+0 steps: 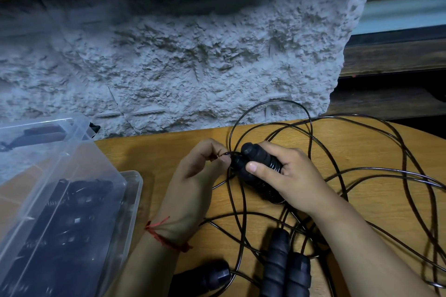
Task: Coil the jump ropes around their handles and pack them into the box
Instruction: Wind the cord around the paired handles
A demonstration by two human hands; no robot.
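Your right hand (287, 176) grips paired handles (251, 152); left hand (195, 176) pinches rope (284, 101) at their 9 o'clock; box (135, 173) at 8 o'clock.

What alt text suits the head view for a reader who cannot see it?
The right hand grips black handles while the left hand pinches the thin black rope at their tip, over a wooden table strewn with loose rope. A clear plastic box at left holds dark coiled ropes; more handles lie nearby.
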